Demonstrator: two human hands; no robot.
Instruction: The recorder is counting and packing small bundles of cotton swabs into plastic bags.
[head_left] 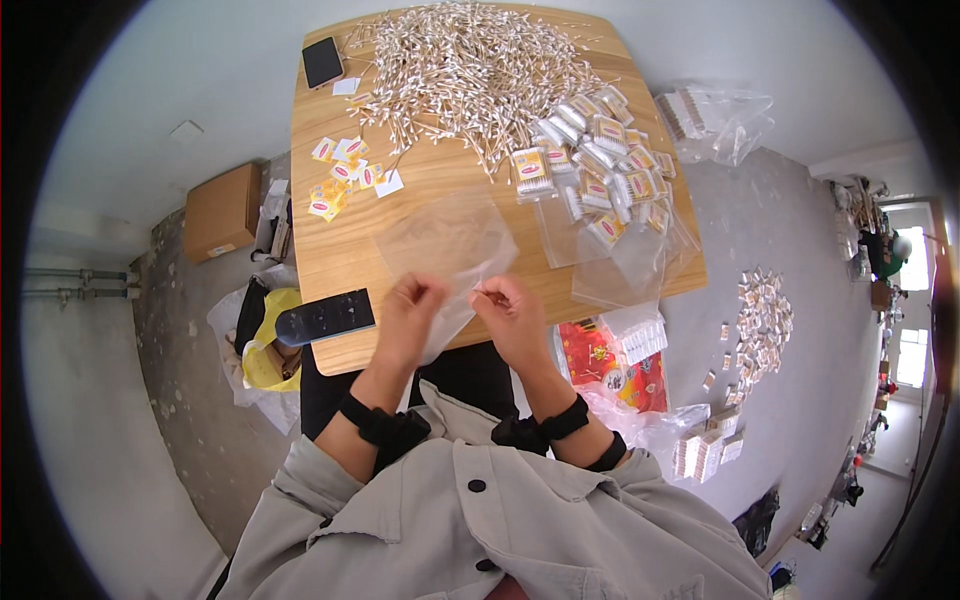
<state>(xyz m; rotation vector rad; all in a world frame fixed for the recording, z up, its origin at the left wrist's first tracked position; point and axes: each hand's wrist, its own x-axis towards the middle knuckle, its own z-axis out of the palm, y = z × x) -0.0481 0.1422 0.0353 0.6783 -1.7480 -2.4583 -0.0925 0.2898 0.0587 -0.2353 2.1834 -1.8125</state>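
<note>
A clear plastic bag [455, 235] lies over the near part of the wooden table [340, 255], its lower end hanging between my hands at the front edge. My right hand [510, 312] pinches the bag's edge between thumb and fingertips. Opposite it, my left hand [412, 312] has its fingers curled together against the bag's other side; it looks slightly blurred. Beyond the bag spreads a big heap of loose cotton swabs [470, 75]. To its right is a pile of small filled swab packs [595, 165], with more clear bags [625, 265] under and beside them.
Small yellow-and-white cards [345, 178] lie at the table's left. One phone [322, 62] rests at the far left corner, another dark one [325, 317] at the near left. A cardboard box [222, 212] stands on the floor; swab packs [763, 325] are scattered right.
</note>
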